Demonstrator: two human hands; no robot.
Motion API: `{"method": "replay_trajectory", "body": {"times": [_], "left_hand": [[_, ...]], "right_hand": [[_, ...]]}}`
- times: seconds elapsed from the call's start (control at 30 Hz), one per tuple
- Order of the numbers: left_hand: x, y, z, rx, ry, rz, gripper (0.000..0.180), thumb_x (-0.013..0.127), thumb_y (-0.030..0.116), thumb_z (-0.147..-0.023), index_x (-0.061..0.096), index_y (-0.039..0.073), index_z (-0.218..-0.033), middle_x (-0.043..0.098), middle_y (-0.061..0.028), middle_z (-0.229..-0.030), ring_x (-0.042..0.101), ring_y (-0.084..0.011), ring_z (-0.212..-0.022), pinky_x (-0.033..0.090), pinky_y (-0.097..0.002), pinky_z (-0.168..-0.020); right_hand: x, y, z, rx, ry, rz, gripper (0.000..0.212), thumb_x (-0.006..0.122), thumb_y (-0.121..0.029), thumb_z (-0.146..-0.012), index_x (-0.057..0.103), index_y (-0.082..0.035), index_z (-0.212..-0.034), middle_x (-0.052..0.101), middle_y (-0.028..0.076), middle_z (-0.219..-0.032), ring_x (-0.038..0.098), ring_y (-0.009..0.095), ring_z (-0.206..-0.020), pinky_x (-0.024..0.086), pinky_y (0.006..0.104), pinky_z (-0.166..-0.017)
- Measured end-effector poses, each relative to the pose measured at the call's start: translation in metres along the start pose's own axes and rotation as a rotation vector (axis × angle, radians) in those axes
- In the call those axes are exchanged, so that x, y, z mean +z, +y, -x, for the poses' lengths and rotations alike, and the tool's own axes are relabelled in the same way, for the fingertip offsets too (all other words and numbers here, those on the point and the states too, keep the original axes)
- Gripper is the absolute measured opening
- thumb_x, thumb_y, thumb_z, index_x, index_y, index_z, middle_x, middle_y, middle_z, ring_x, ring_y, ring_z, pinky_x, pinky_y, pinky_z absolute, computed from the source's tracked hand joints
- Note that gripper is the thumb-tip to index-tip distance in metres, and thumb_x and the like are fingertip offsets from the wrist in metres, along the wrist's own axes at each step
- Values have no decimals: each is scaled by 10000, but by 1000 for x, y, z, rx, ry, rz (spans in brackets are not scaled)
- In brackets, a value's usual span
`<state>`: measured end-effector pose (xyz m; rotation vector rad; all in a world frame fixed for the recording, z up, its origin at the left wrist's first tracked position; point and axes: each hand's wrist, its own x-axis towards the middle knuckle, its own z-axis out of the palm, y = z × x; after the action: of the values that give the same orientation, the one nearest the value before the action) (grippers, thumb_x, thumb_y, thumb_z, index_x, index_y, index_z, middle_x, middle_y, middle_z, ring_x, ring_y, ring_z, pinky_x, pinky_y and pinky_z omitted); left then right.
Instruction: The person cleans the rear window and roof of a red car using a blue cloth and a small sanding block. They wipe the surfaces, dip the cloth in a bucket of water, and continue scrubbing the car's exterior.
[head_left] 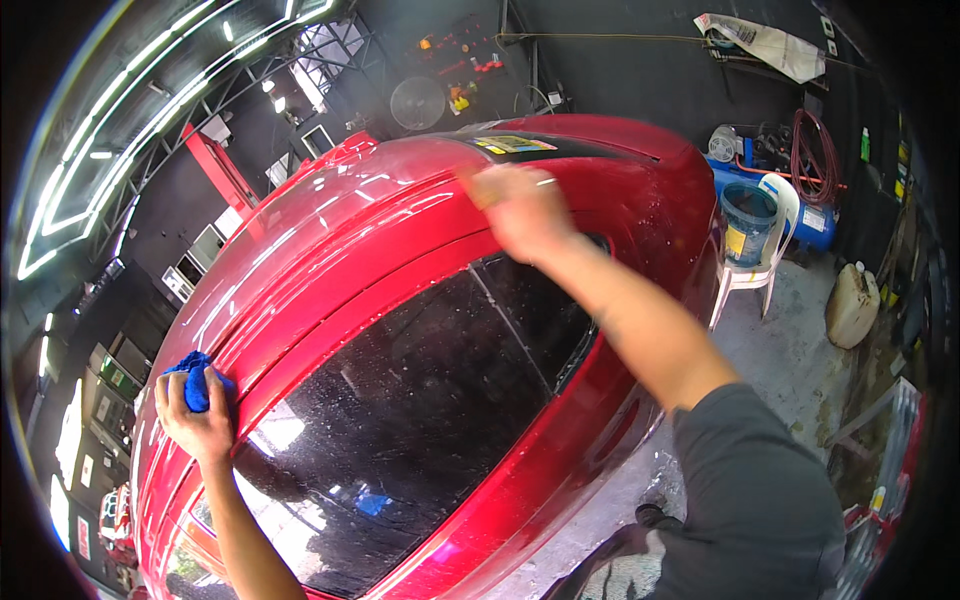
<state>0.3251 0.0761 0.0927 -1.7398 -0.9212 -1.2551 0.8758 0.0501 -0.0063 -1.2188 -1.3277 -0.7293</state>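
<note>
A red car (400,245) with a glossy, streaked roof fills the middle of the view. At the left, my left hand (196,425) is closed around a crumpled blue cloth (198,383) on the roof edge above the side windows. My right arm reaches across the rear side window (410,400). Smeared by motion, my right hand (525,212) is closed at the roof near the back. A small tan block (472,188) shows at its fingertips; its exact kind is too blurred to make out. Pale specks dot the dark glass.
Behind the car at the right, a white plastic chair (779,240) bears a dark blue bucket (747,222). Nearby are a blue compressor tank (815,228), a coiled hose (815,160) and a pale jerrycan (853,306). A red lift post (215,170) rises beyond the car.
</note>
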Motion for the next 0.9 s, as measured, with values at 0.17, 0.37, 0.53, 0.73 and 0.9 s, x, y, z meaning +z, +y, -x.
{"method": "replay_trajectory", "body": {"times": [0.17,0.37,0.53,0.73,0.9], "left_hand": [[6,7,-3,-16,-7,-22,285,817,302,-962,723,42,-1033,694,-180,-1128,701,-433,-1049,549,-521,-939],[17,17,-8,92,104,58,236,831,234,-931,707,38,-974,677,-173,-1038,700,-403,-944,556,-504,-861],[-3,-15,6,3,12,-57,300,821,297,-969,745,31,-1086,711,-219,-1180,713,-436,-1068,552,-514,-951],[8,5,0,1,21,-47,300,800,323,-981,732,32,-1011,692,-172,-1043,708,-409,-944,550,-513,-851],[15,1,-6,99,18,92,291,792,289,-1006,713,9,-1024,678,-153,-1035,710,-369,-930,560,-462,-867]], "right_hand": [[-14,36,3,52,88,206,222,665,-207,-1020,768,-41,-1126,770,175,-1067,747,412,-1021,583,555,-879],[60,-183,17,-338,218,-149,230,709,-183,-919,719,-49,-1105,715,154,-1134,685,369,-1166,514,531,-1017],[0,-47,10,-138,30,68,458,697,-544,-1061,683,-90,-1006,702,130,-988,712,381,-856,557,531,-769],[9,-14,16,-50,241,114,327,703,-346,-1056,639,-64,-902,693,166,-896,688,445,-769,518,619,-709],[58,-170,20,-360,245,-129,316,758,-179,-874,667,-54,-1149,682,156,-1192,663,367,-1196,493,545,-1046]]}}
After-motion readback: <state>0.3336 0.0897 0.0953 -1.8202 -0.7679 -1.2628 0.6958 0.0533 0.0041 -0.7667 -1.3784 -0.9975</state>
